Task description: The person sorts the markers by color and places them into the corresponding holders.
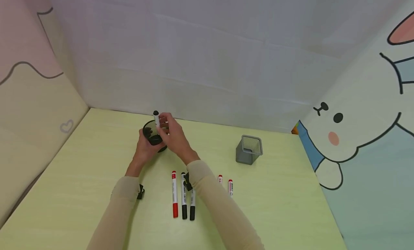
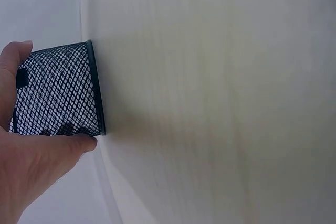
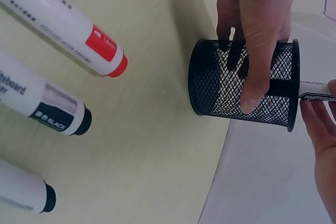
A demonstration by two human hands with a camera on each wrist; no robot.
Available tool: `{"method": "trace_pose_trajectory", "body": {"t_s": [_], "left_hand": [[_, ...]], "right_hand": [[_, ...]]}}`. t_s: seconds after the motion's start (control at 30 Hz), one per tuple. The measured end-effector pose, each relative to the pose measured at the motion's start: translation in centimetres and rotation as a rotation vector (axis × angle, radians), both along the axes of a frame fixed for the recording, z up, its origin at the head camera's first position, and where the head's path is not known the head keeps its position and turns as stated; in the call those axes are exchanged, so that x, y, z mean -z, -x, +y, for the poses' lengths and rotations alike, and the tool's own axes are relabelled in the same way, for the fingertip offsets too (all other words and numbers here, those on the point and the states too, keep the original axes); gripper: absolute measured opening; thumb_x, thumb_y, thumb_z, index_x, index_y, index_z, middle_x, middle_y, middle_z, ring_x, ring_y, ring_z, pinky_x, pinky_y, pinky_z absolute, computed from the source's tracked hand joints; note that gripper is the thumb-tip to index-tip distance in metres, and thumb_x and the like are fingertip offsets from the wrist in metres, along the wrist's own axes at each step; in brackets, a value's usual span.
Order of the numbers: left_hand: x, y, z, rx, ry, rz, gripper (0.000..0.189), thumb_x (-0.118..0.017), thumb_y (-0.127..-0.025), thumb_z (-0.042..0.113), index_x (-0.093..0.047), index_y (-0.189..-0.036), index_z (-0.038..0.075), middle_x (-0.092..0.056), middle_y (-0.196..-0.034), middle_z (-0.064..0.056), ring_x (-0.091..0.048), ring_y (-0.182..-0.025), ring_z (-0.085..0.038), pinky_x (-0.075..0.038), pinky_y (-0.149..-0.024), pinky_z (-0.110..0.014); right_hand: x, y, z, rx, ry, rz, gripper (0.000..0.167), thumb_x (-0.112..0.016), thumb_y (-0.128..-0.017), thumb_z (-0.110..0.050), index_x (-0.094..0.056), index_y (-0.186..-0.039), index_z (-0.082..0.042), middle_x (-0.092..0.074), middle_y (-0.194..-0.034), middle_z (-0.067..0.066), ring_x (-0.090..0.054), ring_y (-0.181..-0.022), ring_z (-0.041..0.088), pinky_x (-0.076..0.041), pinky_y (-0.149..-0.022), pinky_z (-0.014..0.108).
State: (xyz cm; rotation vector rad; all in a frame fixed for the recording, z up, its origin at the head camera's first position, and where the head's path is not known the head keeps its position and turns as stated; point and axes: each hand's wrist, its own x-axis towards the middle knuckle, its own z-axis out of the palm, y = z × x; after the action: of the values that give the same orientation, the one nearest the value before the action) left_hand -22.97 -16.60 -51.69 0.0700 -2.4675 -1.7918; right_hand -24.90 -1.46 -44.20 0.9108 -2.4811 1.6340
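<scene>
A round black mesh pen holder [image 3: 207, 87] is gripped by my left hand [image 1: 145, 149], with the thumb on one side and fingers on the other. My right hand [image 1: 175, 135] pinches a white whiteboard marker [image 1: 156, 120] with a black end at the holder's mouth. Through the mesh in the right wrist view, the marker's dark lower end shows just inside the rim. In the left wrist view the holder's mesh wall [image 2: 58, 90] appears beside the thumb, its base close to the tabletop.
Nearer me lie a red marker [image 1: 175, 196] and two black markers [image 1: 184, 203], [image 1: 192, 207], side by side. Two red-capped markers [image 1: 220, 179], [image 1: 230, 187] are partly covered by my right sleeve. A grey square mesh holder [image 1: 246, 154] stands to the right. A white wall [image 1: 207, 70] borders the table's back.
</scene>
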Motion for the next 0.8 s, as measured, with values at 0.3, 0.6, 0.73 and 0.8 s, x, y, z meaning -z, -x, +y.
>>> {"method": "trace_pose_trajectory", "body": {"t_s": [0.3, 0.6, 0.73, 0.8], "left_hand": [[-0.09, 0.06, -0.18, 0.017, 0.023, -0.011, 0.082, -0.075, -0.091, 0.007, -0.017, -0.147, -0.007, -0.033, -0.154, -0.033, -0.036, -0.143, -0.043, -0.032, -0.115, -0.054], [-0.04, 0.03, 0.01, 0.063, -0.044, 0.084, 0.080, -0.067, -0.091, -0.009, -0.014, -0.151, -0.005, -0.038, -0.157, -0.027, -0.041, -0.142, -0.035, -0.036, -0.107, -0.028], [-0.15, 0.05, 0.10, 0.055, -0.018, 0.084, 0.077, -0.064, -0.091, -0.009, -0.013, -0.149, -0.006, -0.039, -0.154, -0.030, -0.044, -0.137, -0.037, -0.038, -0.106, -0.033], [-0.22, 0.03, 0.12, 0.047, 0.011, 0.074, 0.074, -0.062, -0.091, -0.008, -0.013, -0.147, -0.008, -0.040, -0.151, -0.032, -0.046, -0.131, -0.037, -0.040, -0.103, -0.037]], "right_hand": [[0.68, 0.40, -0.36, -0.066, -0.244, 0.173, 0.038, -0.059, -0.104, -0.008, -0.045, -0.140, -0.007, -0.060, -0.124, 0.009, -0.061, -0.109, 0.016, -0.048, -0.096, 0.019], [0.94, 0.52, -0.74, -0.079, -0.442, 0.300, 0.039, -0.057, -0.105, -0.014, -0.048, -0.143, -0.008, -0.061, -0.127, 0.006, -0.060, -0.105, 0.013, -0.050, -0.089, 0.025], [0.78, 0.38, -0.90, -0.078, -0.484, 0.290, 0.039, -0.056, -0.106, -0.016, -0.047, -0.143, -0.008, -0.060, -0.128, 0.006, -0.061, -0.105, 0.014, -0.050, -0.088, 0.026], [0.72, 0.28, -0.97, -0.078, -0.498, 0.284, 0.037, -0.055, -0.106, -0.017, -0.048, -0.141, -0.008, -0.061, -0.127, 0.006, -0.061, -0.102, 0.014, -0.050, -0.088, 0.026]]}}
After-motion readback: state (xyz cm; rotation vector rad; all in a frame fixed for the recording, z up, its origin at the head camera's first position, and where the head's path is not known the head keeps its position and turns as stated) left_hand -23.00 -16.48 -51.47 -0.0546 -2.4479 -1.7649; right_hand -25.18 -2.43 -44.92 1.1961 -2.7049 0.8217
